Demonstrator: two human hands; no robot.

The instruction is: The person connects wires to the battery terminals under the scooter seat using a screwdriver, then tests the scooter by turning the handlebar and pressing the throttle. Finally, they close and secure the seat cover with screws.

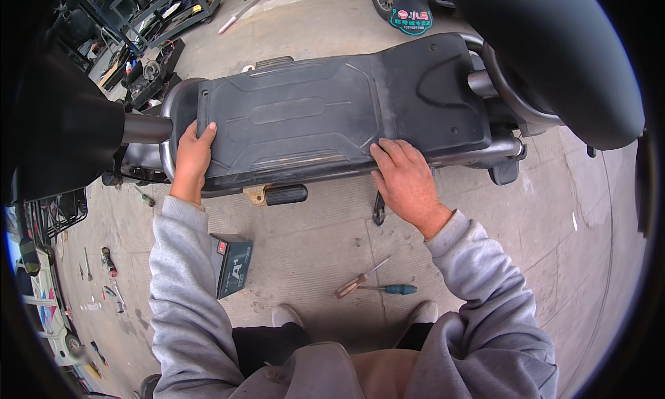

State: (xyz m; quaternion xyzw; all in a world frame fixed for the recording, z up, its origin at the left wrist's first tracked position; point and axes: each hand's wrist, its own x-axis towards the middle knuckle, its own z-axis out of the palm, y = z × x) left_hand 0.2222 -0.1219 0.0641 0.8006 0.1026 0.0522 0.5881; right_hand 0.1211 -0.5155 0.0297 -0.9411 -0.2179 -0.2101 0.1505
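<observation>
A black plastic footboard panel (pixel 291 108) with moulded grooves spans the middle of an electric scooter. My left hand (pixel 193 152) grips its left end, the thumb on top and the other fingers partly hidden at the edge. At the near edge, towards the right end, is my right hand (pixel 405 183), its fingers on top and the thumb lower against the side. Right of the panel is a smooth black plastic cover (pixel 431 92). Below the near side sticks out a black folding footrest (pixel 286 195) on a rusty bracket.
Two screwdrivers, one brown-handled (pixel 350 286) and one blue-handled (pixel 400 289), lie on the concrete floor. A dark box (pixel 234 266) stands by my left forearm. Beneath my right hand is a dark tool (pixel 378 212). More tools (pixel 109 261) lie left; a tool cart (pixel 171 14) stands far left.
</observation>
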